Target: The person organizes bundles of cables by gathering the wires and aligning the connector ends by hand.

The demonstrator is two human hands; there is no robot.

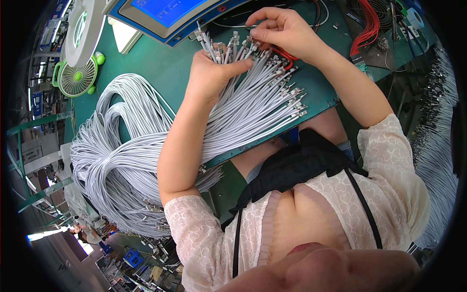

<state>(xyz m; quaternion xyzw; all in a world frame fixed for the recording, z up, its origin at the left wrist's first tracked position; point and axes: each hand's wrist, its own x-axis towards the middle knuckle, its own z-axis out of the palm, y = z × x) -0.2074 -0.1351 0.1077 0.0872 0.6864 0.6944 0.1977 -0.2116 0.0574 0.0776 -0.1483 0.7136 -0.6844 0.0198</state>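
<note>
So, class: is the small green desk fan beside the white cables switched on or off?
Cannot tell. The small green desk fan stands on the green table, but its grille hides the blades, so no spin shows.

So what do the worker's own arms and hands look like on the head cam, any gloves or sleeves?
No gloves: the left hand and right hand are bare, as are both forearms. Short cream lace sleeves with a small heart pattern end near the elbows. No rings, watch or bracelets show.

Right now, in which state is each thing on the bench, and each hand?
Left hand: closed around the cable bundle.
Right hand: fingertips pinching one connector.
Cable bundle: gripped, its ends fanned out.
Coiled cables: heaped, hanging over the bench edge.
Screen: lit blue.
Small green fan: running or not, cannot tell.
</note>
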